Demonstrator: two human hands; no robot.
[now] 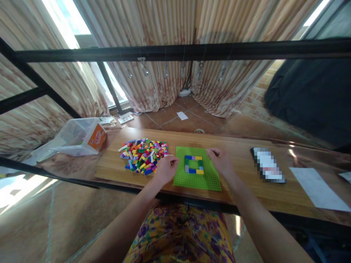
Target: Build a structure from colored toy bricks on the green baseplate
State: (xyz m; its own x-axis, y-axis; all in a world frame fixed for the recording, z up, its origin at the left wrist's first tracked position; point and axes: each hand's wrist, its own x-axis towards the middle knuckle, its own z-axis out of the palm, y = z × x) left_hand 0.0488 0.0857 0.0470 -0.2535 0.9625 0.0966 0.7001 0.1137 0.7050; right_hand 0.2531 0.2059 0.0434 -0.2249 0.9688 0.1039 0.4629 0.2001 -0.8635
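A green studded baseplate (181, 179) lies on the wooden board in front of me. On it stands a square ring of toy building bricks (192, 171) in blue, yellow, green, grey and purple, with bare green studs in its middle. My left hand (166, 168) is closed at the plate's left edge, fingertips pinched together, beside a heap of loose bricks (142, 155). At the plate's upper right edge my right hand (219, 160) is closed too, fingers curled towards the ring. Whatever either hand may hold is hidden or too small to make out.
Right of the plate lies a dark-edged, pixelated phone-like object (268, 165), then a white paper sheet (319, 188). A clear plastic bin (79, 137) with an orange label stands left of the board. A dark metal rail (170, 53) crosses in front of the curtains (153, 25).
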